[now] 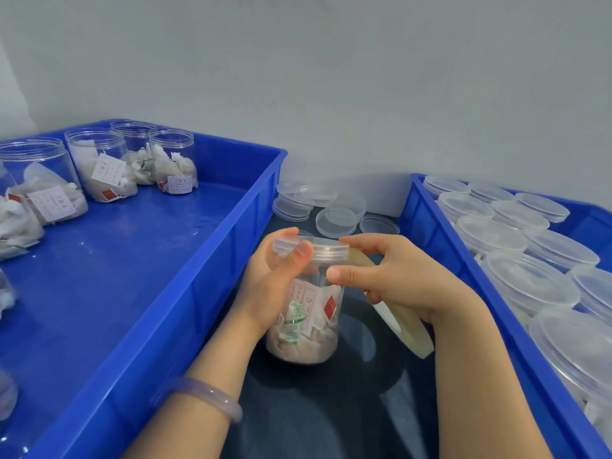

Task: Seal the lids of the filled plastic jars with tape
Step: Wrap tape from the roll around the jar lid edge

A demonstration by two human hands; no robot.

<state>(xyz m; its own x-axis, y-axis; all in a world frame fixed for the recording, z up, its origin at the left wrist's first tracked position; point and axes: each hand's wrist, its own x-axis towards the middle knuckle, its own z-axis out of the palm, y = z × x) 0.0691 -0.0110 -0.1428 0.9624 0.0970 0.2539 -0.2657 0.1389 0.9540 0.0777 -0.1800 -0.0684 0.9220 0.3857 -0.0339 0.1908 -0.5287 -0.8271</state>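
Observation:
A clear plastic jar (pixel 306 329) filled with tea bags stands on the dark table between two blue crates. Its clear lid (pixel 326 248) sits on top. My left hand (pixel 271 279) grips the jar's upper left side, thumb against the lid's rim. My right hand (pixel 397 276) holds a roll of pale tape (pixel 402 321) around its fingers, and its thumb presses on the jar wall just under the lid. The tape roll hangs to the right of the jar.
The left blue crate (pixel 198 276) holds several open, filled jars (pixel 99 167) at its far end. The right blue crate (pixel 440 246) holds several lidded jars (pixel 530 286). Loose clear lids (pixel 336 221) lie on the table behind the jar.

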